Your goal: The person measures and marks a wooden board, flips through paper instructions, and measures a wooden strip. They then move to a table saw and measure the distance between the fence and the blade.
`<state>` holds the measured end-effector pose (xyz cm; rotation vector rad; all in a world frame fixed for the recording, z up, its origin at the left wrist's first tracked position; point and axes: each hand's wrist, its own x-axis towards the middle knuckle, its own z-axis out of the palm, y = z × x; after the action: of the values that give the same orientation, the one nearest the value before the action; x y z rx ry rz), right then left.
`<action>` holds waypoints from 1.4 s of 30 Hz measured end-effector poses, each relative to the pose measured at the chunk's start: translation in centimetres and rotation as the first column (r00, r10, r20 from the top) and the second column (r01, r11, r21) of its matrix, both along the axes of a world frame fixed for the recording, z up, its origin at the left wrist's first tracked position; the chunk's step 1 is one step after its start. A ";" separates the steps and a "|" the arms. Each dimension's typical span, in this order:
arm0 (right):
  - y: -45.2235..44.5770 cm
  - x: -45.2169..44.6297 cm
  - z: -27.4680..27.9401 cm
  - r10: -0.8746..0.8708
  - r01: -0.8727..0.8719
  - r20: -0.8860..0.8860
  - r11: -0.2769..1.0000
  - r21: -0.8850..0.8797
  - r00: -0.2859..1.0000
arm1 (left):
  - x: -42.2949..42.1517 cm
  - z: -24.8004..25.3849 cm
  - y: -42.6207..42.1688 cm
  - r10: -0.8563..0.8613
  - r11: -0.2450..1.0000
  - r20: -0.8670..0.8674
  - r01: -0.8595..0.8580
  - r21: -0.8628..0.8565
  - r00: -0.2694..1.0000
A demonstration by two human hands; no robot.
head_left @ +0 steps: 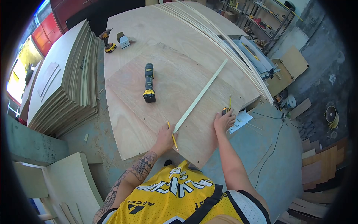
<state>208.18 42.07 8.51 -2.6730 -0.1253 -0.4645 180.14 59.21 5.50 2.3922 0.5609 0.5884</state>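
My left hand (pixel 164 137) is closed around a yellow pencil (pixel 174 142) near the front edge of a plywood panel (pixel 126 89). Its fingers are beside the near end of a thin pale wooden strip (pixel 201 95), which runs diagonally away across the panel; whether they touch it I cannot tell. My right hand (pixel 223 122) grips a tape measure (pixel 225 111) at the panel's right edge, with a short length of yellow blade (pixel 230 100) showing beyond the fingers. On the panel's left part lies a black and yellow cordless power tool (pixel 149 84).
A yellow and black drill (pixel 107 41) and a small box (pixel 124 42) stand at the far left of the larger sheet beneath. Long strips (pixel 223 39) line its right side, near a table saw (pixel 248 56). Stacked plywood (pixel 71 82) stands left; a cable (pixel 270 156) crosses the floor.
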 end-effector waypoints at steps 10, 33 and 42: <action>4.8 -11.6 -1.8 0.702 -0.701 -0.016 0.712 0.048 0.712 | -6.3 1.1 0.8 -0.069 0.972 0.048 0.078 -0.220 0.996; 8.4 -8.4 -1.7 0.753 -0.752 -0.009 0.658 0.037 0.658 | -27.5 -24.7 -10.2 0.042 0.433 -0.459 -0.430 -0.792 0.888; 8.8 -8.9 -1.4 0.680 -0.679 -0.002 0.733 0.038 0.733 | -26.1 -3.0 -10.7 -0.081 0.167 -0.429 -0.412 -0.896 0.900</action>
<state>199.23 50.82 7.14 -2.3569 -1.0446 -0.1928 154.06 48.50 2.47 1.0863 1.0060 -0.2454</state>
